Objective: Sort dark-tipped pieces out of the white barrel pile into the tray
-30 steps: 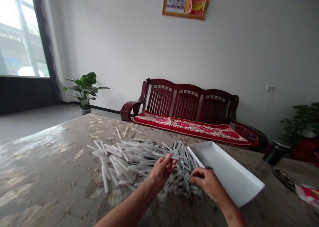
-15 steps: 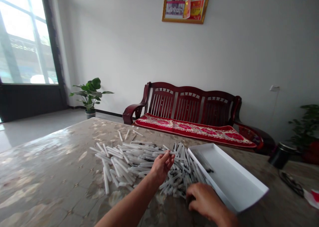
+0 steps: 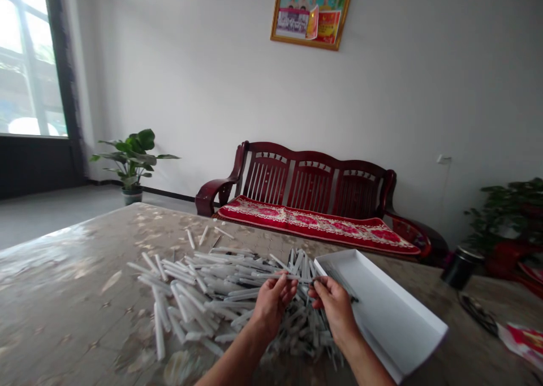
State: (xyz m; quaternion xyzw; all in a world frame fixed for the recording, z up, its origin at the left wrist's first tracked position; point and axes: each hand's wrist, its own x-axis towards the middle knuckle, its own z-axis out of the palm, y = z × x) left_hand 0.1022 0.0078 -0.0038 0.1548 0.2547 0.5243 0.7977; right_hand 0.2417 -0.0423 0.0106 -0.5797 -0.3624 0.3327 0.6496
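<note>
My left hand (image 3: 271, 307) pinches a slim, translucent white pen barrel (image 3: 263, 275) between thumb and fingers, holding it roughly level above the pile. Close on its right, my right hand (image 3: 336, 307) is closed at the barrel's right end, its fingertips on a small dark piece (image 3: 314, 282) too small to name. Beneath both hands spreads a heap of white pen barrels (image 3: 190, 290), with darker-tipped ones (image 3: 303, 324) on the right. A shallow white box (image 3: 399, 324) lies beside my right hand, with thin dark-ended sticks (image 3: 339, 277) along its left side.
The patterned table (image 3: 76, 295) carries it all. A black canister (image 3: 461, 266), a dark cable (image 3: 477, 313) and a red-and-white packet (image 3: 524, 341) are on the right. Beyond the table stands a wooden bench (image 3: 314, 188) with a red cover, and a potted plant (image 3: 132, 160).
My right hand has risen from the near edge of the heap and come up to the pen barrel in my left hand. The view has shifted slightly right.
</note>
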